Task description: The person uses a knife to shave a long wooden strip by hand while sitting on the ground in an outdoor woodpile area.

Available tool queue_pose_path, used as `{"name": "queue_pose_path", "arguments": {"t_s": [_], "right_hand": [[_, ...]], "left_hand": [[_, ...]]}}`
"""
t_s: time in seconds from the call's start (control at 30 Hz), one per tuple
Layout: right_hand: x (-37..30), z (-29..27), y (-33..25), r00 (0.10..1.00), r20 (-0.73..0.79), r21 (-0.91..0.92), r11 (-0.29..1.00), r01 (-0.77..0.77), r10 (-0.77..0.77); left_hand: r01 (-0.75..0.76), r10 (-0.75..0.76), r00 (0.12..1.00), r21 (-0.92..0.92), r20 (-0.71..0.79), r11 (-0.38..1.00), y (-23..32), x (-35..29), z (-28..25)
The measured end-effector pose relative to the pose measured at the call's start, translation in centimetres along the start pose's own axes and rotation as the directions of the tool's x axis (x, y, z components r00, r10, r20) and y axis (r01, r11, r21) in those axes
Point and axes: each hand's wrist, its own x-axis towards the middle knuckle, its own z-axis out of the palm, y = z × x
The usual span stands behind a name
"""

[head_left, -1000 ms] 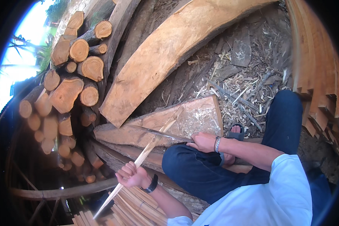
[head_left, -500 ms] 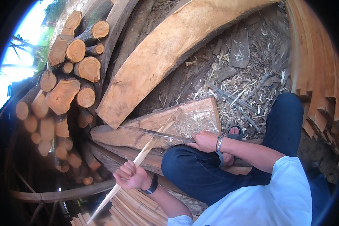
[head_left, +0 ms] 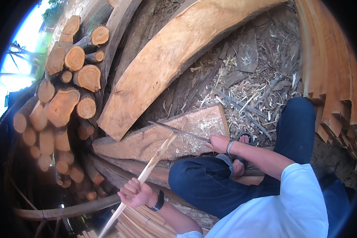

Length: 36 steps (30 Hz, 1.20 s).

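– Cut logs (head_left: 75, 58) are piled up on your left, and long brown boards (head_left: 329, 59) are stacked on your right.

– Curly wood shavings (head_left: 246, 99) cover the ground past your wooden slab (head_left: 123, 150). A big curved plank (head_left: 174, 47) has one end right by the slab's upper edge. What does your left hand (head_left: 137, 193) have?

– Your left hand is curled tight around a pale wooden stick (head_left: 154, 160). The stick leans across the slab's lower edge, and its top end is near the slab's upper edge. Its other end points down beside some thin wood strips (head_left: 141, 222).

– And your right hand (head_left: 220, 143)?

– It grips one end of a long knife (head_left: 194, 137), by the slab's lower right corner. The knife slants over to the slab's upper edge and crosses the stick near its top. I can't tell if they touch.

– Your two hands are well apart, each clamped on its own thing.
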Motion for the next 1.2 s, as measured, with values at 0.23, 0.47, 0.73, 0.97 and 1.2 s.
{"name": "queue_pose_path", "arguments": {"t_s": [0.23, 0.47, 0.73, 0.97, 1.2], "right_hand": [[0.1, 0.8, -0.5, 1.0, -0.002, 0.033, 0.999, 0.029, -0.029], [1.1, 0.6, 4.5, 0.985, 0.012, -0.016, 0.984, -0.175, 0.175], [1.0, 1.5, 4.0, 0.993, -0.05, 0.046, 0.994, -0.102, 0.104], [-0.6, 0.5, -0.8, 1.0, -0.009, 0.069, 0.998, 0.009, -0.008], [-0.7, 0.5, 0.8, 0.998, -0.019, 0.013, 0.998, -0.055, 0.056]], "left_hand": [[0.006, -0.004, 0.997, -0.024, 0.078, 1.0, 0.1, 0.3, -0.9], [0.002, -0.001, 0.997, -0.018, 0.081, 1.0, 0.2, 0.4, -0.9], [0.021, -0.019, 0.998, -0.023, 0.053, 1.0, 0.4, 1.0, -2.0], [0.074, -0.05, 0.976, -0.107, 0.213, 0.992, 0.5, 1.1, -2.8], [0.074, -0.053, 0.958, -0.066, 0.281, 0.995, 0.2, 0.7, -2.3]]}}
